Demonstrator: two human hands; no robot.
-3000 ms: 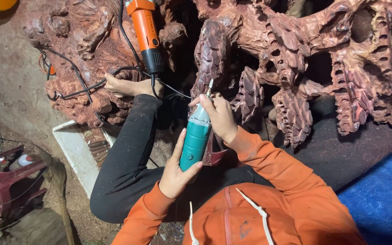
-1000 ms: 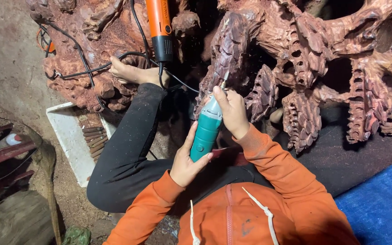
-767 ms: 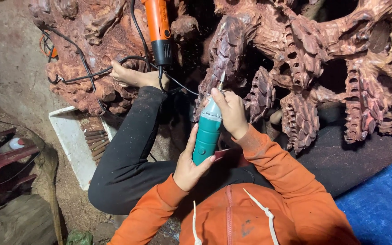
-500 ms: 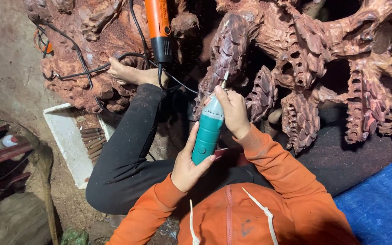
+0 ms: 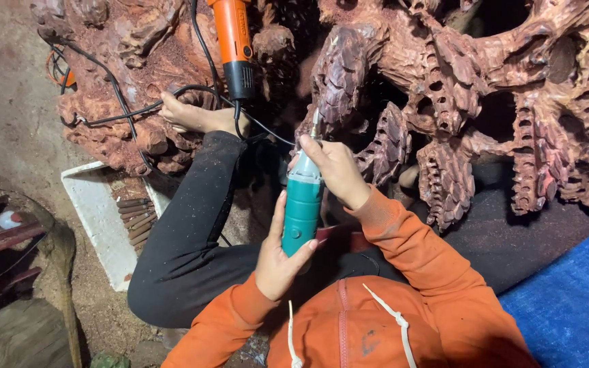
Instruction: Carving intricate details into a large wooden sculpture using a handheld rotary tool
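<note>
Fingers of the left hand (image 5: pixel 277 262) wrapped the base of a teal cylindrical rotary tool (image 5: pixel 302 204), while the right hand (image 5: pixel 335 170) pinched its upper end, at 12 o'clock. Its tip met the reddish-brown carved wooden sculpture (image 5: pixel 444 102); an orange power tool (image 5: pixel 233 41) hung at 11 o'clock.

Left hand: the left hand (image 5: pixel 277 262) wraps the lower end of the teal rotary tool (image 5: pixel 303 204).
Right hand: the right hand (image 5: pixel 335 170) pinches the tool's neck, just below its tip.
Tool tip: set against the reddish carved wood sculpture (image 5: pixel 444 102) — tool held nearly upright.
Foot: a bare foot (image 5: pixel 195 117) rests on the carving, beside a black cable (image 5: pixel 124 112).
Orange tool: an orange power tool (image 5: pixel 233 41) hangs above the knee.
Floor — left: a white tray (image 5: pixel 100 218) holds dark chisels (image 5: pixel 134 212).
</note>
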